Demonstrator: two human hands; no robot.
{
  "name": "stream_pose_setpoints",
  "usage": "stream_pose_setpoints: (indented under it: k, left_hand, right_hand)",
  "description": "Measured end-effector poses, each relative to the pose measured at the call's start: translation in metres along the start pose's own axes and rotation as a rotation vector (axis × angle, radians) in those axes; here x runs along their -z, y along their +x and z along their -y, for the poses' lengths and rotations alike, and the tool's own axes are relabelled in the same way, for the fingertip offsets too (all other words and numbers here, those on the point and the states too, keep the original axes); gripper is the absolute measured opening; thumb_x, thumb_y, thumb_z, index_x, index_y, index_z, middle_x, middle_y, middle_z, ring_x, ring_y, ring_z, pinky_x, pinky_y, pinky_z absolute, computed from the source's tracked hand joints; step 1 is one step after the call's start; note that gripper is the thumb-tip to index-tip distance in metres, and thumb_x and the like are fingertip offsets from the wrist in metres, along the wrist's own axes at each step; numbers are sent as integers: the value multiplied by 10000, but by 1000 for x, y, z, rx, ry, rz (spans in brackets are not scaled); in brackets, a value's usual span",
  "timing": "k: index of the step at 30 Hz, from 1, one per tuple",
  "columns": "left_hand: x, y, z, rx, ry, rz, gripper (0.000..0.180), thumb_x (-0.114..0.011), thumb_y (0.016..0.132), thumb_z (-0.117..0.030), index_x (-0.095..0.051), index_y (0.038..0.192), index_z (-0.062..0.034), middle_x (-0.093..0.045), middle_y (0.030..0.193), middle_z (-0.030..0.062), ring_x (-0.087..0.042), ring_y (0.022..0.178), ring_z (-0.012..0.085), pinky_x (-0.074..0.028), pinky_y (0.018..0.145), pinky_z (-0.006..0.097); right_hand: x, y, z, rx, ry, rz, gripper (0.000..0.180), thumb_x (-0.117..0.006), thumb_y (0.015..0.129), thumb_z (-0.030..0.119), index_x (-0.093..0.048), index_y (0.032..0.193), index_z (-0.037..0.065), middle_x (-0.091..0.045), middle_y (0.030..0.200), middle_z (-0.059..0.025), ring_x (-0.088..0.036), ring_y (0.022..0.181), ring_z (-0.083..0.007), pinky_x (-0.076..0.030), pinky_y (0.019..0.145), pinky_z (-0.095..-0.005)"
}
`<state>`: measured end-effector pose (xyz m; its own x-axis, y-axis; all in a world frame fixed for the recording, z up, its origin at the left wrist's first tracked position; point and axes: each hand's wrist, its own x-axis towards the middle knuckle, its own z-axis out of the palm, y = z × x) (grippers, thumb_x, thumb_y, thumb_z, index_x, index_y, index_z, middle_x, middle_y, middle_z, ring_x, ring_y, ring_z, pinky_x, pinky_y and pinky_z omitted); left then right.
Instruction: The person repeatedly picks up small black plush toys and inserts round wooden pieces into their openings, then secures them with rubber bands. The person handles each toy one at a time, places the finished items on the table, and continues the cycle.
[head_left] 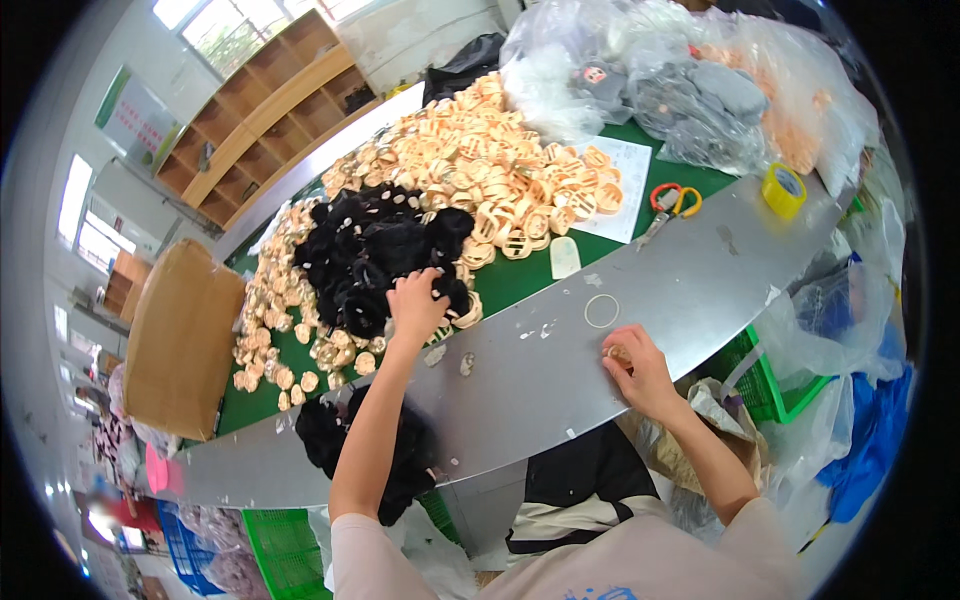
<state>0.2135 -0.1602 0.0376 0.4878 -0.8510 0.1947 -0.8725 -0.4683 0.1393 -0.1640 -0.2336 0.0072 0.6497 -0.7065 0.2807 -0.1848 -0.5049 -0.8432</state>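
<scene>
My left hand (417, 306) is at the near right edge of a heap of black plush pieces (385, 245), its fingers curled into the black plush; the fingertips are partly hidden. Over the grey metal table edge, my right hand (645, 372) is closed around a small round beige piece (619, 354), mostly covered by the fingers. Just beyond that hand lies a thin pale ring (602, 311). Behind the plush spreads a big pile of beige round cut pieces (470, 150). Small gold-and-beige round pieces (275, 290) are heaped on the left.
Orange-handled scissors (672, 210), a yellow tape roll (783, 190) and a white sheet (625, 180) lie at right. Plastic bags of plush parts (690, 95) stand at the back. A cardboard box (185, 340) is at left. More black plush (410, 450) hangs over the front edge.
</scene>
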Motion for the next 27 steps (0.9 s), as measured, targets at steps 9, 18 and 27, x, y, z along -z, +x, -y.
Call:
stream_pose_setpoints:
  k: [9,18,27]
  left_hand:
    - [1,35,-33,424,-49,61,600,-700,737,-573,-692,977,-22,-701,1007,215,-671,981,375,-527,847,440]
    - [70,-25,-47,93,-621,-240,259,-635,785,-85,-618,1020,22,-626,723,78,-583,642,163,-481,642,305]
    - [94,-190,-131,225,-1507,-157,247,-683,857,-20,-567,1075,-8,-572,985,-7,-519,892,65,-428,767,205]
  right_hand:
    - [-2,1,0,85,-68,-252,150,-643,865,22,-602,1007,44,-574,1010,-117,-656,716,-226,-545,629,-324]
    - [1,-6,-7,19,48,-294,84,-670,843,41,-650,924,32,-608,880,-97,-637,689,-190,-504,586,-290]
    - [-29,-10,56,128,485,-31,277,-750,783,138,-670,1020,20,-603,986,-73,-604,777,-108,-480,643,-231]
